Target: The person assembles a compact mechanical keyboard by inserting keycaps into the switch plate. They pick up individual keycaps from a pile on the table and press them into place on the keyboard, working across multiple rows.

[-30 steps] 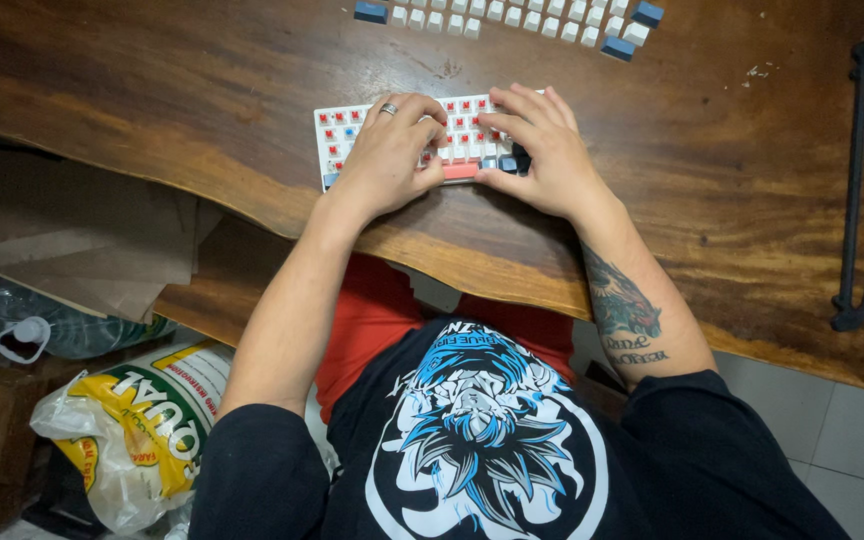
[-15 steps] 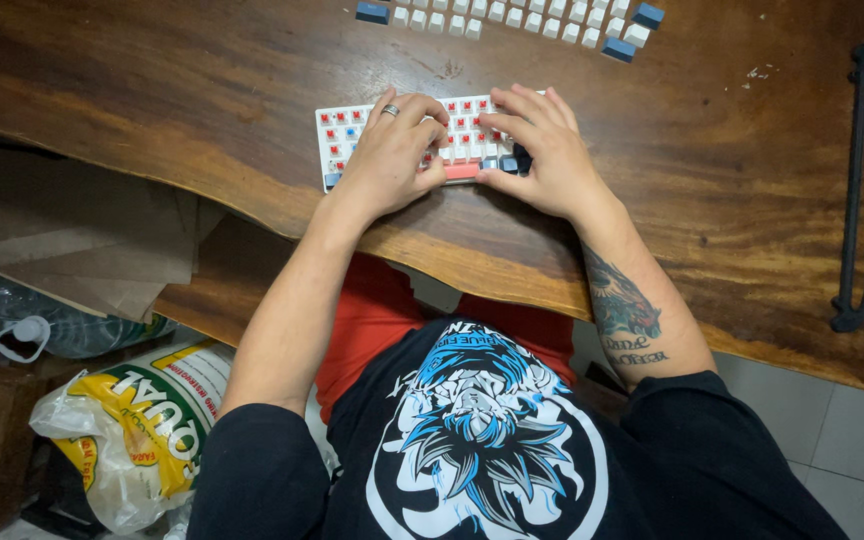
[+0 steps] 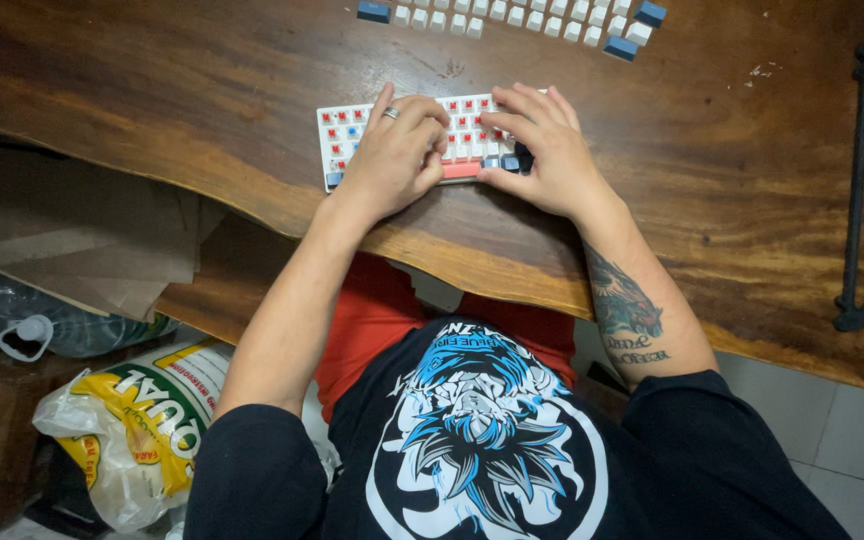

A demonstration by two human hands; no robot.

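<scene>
While on keyboard (image 3: 352,130), both hands (image 3: 392,155) press.

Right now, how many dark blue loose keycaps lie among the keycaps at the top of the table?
3: one dark blue keycap at the left end of the loose rows, two at the right end. More may lie beyond the top edge.
</scene>
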